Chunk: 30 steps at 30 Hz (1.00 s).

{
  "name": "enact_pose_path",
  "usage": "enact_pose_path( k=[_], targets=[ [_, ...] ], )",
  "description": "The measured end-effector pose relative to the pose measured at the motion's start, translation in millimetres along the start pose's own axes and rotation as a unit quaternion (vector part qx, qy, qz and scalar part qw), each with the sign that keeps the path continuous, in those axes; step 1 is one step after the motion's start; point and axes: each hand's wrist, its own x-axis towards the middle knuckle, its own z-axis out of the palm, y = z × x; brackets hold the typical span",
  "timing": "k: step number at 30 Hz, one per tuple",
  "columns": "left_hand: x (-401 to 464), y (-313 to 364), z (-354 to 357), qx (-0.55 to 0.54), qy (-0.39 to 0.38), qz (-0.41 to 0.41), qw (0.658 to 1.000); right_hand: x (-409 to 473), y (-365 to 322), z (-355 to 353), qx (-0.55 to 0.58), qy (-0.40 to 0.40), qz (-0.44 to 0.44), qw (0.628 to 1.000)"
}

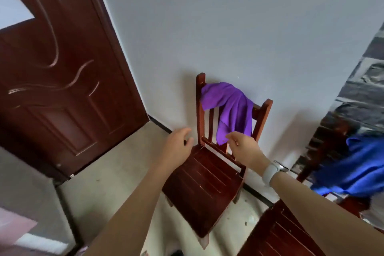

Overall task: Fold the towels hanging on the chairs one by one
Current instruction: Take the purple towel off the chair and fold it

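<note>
Step in hand, as I judge it: reaching for the purple towel (229,108), which hangs bunched over the top rail of the chair (207,183) against the wall, its lower corner dangling in front of the back slats above the seat's rear edge. Left hand (176,147) is off the seat's left rear corner, fingers loosely spread, holding nothing. Right hand (245,147) is just below the towel's hanging corner, fingers relaxed and partly curled; the grip is not closed, and I cannot tell whether a fingertip touches the cloth. A watch (272,171) sits on the right wrist. A blue towel (353,168) is draped on a second chair at the right, partly blurred, apparently waiting its turn. A third seat (278,233) shows at lower right. Next move, I reckon: pinch the purple corner with the right hand, lift the cloth clear of the rail, and take a second corner with the left so it spreads flat for folding. No containers in view. A door (62,79) stands at left.
</note>
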Motion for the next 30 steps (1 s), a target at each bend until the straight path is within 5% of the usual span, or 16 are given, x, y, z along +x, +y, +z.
enact_pose_path(
  k=[8,15,18,22,25,30],
  targets=[
    [208,-21,33,-0.001,-0.077,0.155,0.985,155,29,-7,-0.097,0.156,0.13,0.974],
    [329,-17,69,0.119,-0.154,0.298,0.935,227,49,0,-0.22,0.112,0.289,0.925],
    [348,-11,84,0.158,-0.142,0.312,0.926,236,54,4,-0.175,0.176,0.296,0.922],
    [356,-11,87,0.011,-0.082,0.33,0.94,235,52,4,-0.14,0.214,0.289,0.923],
    [349,-18,77,-0.078,-0.126,0.316,0.937,224,52,12,-0.07,0.244,0.281,0.925],
    [303,-48,63,-0.073,-0.214,0.346,0.91,203,43,28,0.132,0.329,0.283,0.891]
  ],
)
